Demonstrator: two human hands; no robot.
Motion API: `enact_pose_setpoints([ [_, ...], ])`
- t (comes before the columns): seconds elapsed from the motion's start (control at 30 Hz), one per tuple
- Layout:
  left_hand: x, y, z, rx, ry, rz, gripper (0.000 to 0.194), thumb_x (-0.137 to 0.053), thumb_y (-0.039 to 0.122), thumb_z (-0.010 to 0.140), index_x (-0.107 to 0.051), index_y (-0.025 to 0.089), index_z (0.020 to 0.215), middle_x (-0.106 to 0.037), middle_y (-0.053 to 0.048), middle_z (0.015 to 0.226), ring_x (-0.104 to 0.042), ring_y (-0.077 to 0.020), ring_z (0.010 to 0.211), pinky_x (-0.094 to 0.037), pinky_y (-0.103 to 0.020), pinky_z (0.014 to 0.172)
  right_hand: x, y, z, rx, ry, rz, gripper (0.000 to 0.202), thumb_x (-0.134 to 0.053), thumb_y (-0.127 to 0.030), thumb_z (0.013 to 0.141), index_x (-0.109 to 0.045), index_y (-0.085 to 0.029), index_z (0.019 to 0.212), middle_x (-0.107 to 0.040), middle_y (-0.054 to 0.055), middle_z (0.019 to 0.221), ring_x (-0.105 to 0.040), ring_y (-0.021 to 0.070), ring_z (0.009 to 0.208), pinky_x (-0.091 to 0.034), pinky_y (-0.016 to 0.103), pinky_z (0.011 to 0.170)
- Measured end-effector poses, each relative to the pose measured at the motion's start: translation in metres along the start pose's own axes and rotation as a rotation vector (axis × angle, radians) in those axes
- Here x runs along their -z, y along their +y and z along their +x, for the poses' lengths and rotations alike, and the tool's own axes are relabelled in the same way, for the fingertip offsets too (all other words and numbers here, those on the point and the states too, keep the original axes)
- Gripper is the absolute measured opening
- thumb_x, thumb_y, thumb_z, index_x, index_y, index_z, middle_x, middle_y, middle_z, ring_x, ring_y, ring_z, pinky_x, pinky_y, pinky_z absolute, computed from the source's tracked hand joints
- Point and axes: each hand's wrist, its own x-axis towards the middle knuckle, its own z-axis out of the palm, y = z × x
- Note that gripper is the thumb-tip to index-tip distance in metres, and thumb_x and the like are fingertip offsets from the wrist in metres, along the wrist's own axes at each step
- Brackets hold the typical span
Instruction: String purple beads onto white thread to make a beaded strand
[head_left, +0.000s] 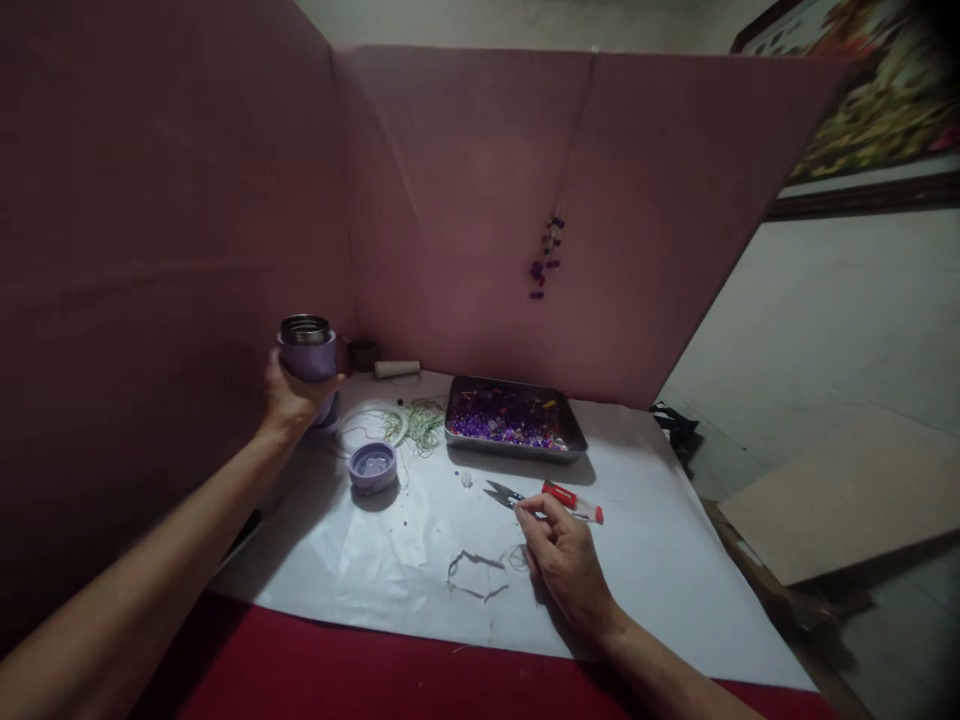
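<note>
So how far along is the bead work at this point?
Done: one beaded strand already hangs on the pink board. In hand: the left hand grips an open purple flask, its lid off on the white sheet; the right hand rests at the thread snips. Left: the tray holds many loose beads, and green thread lies unused.

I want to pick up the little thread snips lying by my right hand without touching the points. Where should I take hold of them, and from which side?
Grip the thread snips by the red handle end, coming from the right and above. They lie flat on the white sheet, dark blades pointing left toward the lilac lid; the handle points right. The right hand already rests beside them, fingertips at the middle.
</note>
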Motion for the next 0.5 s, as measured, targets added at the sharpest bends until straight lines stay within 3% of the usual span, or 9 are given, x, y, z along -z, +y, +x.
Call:
enact_pose_setpoints([
  [0.07,0.009,0.022,-0.01,0.004,0.099,0.017,0.06,-0.073,0.039,0.058,-0.041,0.018,0.104,-0.054,-0.005,0.1,-0.051,-0.0203,0.086,-0.04,-0.032,0.068,0.0,0.0,0.0,0.002,-0.004,-0.001,0.023,-0.048,-0.041,0.087,-0.051,-0.018,0.08,-0.037,-0.009,0.035,-0.033,0.0071,0.03,-0.025,0.017,0.031],
  [0.13,0.02,0.05,-0.026,-0.03,0.112,0.031,0.06,-0.075,0.04,0.055,-0.045,0.02,0.102,-0.056,-0.003,0.095,-0.053,-0.0213,0.085,-0.039,-0.031,0.064,0.0,-0.001,0.0,0.005,-0.002,0.003,0.023,-0.048,-0.04,0.087,-0.051,-0.018,0.08,-0.037,-0.009,0.035,-0.033,0.0068,0.03,-0.025,0.016,0.031],
  [0.3,0.036,0.106,-0.084,-0.22,-0.056,-0.066,0.062,-0.076,0.039,0.055,-0.045,0.027,0.107,-0.059,-0.002,0.094,-0.055,-0.0242,0.087,-0.043,-0.034,0.067,-0.001,0.0,0.002,0.005,-0.008,0.017,0.022,-0.049,-0.039,0.086,-0.051,-0.018,0.079,-0.035,-0.01,0.035,-0.033,0.0068,0.03,-0.024,0.016,0.031],
  [0.5,0.042,0.131,-0.149,-0.416,-0.416,-0.192,0.082,-0.071,0.034,0.061,-0.027,0.039,0.129,-0.055,-0.004,0.117,-0.055,-0.0293,0.101,-0.048,-0.041,0.076,0.001,-0.003,0.002,0.072,0.027,0.031,0.022,-0.051,-0.038,0.082,-0.052,-0.018,0.074,-0.041,-0.008,0.036,-0.037,0.0083,0.03,-0.029,0.018,0.031],
])
